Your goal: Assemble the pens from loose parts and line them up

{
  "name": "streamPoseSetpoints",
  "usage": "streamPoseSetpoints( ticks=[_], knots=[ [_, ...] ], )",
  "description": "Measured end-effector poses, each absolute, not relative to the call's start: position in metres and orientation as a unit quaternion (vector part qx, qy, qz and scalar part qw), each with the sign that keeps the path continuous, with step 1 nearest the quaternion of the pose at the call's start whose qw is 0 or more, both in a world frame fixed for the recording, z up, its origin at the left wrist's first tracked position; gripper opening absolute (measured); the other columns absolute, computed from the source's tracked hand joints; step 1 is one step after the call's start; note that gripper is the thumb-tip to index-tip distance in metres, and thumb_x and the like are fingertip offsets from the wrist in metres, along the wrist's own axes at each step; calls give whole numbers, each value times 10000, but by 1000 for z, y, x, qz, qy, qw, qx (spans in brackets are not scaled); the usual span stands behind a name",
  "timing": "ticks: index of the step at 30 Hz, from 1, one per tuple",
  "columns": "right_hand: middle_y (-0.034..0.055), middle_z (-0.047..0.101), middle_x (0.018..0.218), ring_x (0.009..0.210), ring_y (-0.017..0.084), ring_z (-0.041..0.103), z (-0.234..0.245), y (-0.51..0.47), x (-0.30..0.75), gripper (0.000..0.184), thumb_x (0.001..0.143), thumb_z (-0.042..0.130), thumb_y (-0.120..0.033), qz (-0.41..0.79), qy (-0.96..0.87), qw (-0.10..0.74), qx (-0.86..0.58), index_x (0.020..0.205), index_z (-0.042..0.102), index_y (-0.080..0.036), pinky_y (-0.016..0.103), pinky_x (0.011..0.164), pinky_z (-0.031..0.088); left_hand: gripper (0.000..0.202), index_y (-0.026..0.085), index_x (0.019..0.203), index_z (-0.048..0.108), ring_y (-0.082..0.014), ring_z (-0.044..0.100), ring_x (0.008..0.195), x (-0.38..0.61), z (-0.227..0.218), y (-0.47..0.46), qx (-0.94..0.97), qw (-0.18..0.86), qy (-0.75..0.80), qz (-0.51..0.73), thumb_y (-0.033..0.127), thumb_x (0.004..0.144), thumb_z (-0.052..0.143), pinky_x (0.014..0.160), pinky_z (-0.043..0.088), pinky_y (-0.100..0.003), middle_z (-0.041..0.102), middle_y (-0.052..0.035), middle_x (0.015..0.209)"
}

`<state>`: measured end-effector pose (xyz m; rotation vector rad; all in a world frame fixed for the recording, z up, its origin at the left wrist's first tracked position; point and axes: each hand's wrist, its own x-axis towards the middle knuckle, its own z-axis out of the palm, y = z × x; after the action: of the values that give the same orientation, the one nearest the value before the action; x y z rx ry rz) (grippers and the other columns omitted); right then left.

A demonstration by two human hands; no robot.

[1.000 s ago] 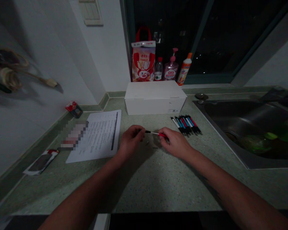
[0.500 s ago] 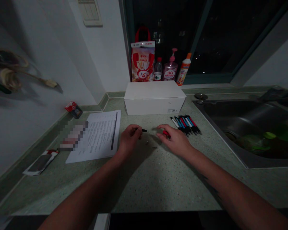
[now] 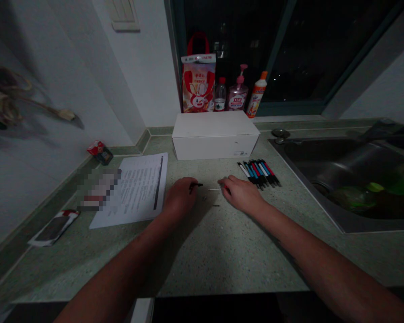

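My left hand [image 3: 181, 196] is closed around a small black pen part [image 3: 198, 185], whose tip sticks out to the right. Across from it, my right hand [image 3: 243, 194] rests low over the counter with its fingers curled in. A bit of a red pen barrel [image 3: 226, 189] shows between those fingers. A thin pale stick like a pen refill [image 3: 215, 189] reaches from the right fingertips toward the left hand; whether it is gripped or lying there I cannot tell. Below it on the counter are a tiny metallic piece [image 3: 204, 198] and a short dark piece [image 3: 216, 205].
Several pens [image 3: 260, 173] lie in a row right of my right hand. A white box [image 3: 216, 147] stands behind. Printed sheets [image 3: 134, 193] and a small packet [image 3: 54, 229] lie left. The sink [image 3: 309, 193] is at right; bottles [image 3: 237, 96] line the windowsill.
My right hand has lowered and its spread fingers have curled in around the red barrel. The pale stick now shows clearly between the hands. My left hand has turned palm down, still holding the black part.
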<state>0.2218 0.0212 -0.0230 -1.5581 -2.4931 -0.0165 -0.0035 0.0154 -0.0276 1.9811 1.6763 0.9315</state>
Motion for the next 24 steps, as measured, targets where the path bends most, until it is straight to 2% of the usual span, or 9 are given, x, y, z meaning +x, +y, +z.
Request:
streamPoseSetpoints(
  ticks=[3,6,11,15,17,21,24],
  knots=[
    [104,700,992,811,229,695,-20,27,224,235,963,471,-252,-30,-850,71,-521,1031,688,-193,305,615,434,187,206,954,726,-306,639,918,-5,-29,15,754,125,591,260,188,884,554,811,466,-418,723,-121,959],
    [126,689,985,795,243,685,-17,32,225,214,948,479,-244,-30,-853,61,-517,996,677,-180,323,612,431,200,208,924,729,-292,619,910,-4,-31,14,777,102,572,242,157,858,547,824,463,-405,710,-112,919],
    [140,700,936,780,254,679,-17,35,229,188,905,508,-204,-23,-866,47,-497,944,689,-171,339,638,435,166,213,859,724,-284,591,878,-5,-34,13,787,109,546,265,144,808,581,836,463,-421,679,-107,875],
    [132,710,907,756,247,673,-15,37,237,173,897,518,-210,-20,-867,48,-496,897,686,-170,331,625,422,135,207,904,712,-313,606,938,-3,-29,11,762,131,548,320,167,794,648,870,467,-461,678,-117,944],
    [113,709,900,758,234,664,-12,36,241,157,894,531,-223,12,-864,87,-496,888,682,-183,321,637,426,166,201,964,703,-295,625,917,0,-24,9,730,167,547,375,200,800,672,861,484,-447,680,-104,953],
    [52,702,884,791,192,643,-6,30,241,104,847,575,-190,133,-852,214,-459,887,668,-218,290,705,446,275,193,1078,675,-196,633,704,10,-14,1,655,368,494,437,302,826,677,688,521,-337,677,-36,787],
    [35,685,851,774,176,624,-6,23,231,80,832,587,-187,196,-838,266,-435,863,653,-221,281,700,442,302,191,1098,688,-163,624,656,16,-10,-5,627,460,441,448,329,830,669,624,519,-299,695,-36,789]
  ],
)
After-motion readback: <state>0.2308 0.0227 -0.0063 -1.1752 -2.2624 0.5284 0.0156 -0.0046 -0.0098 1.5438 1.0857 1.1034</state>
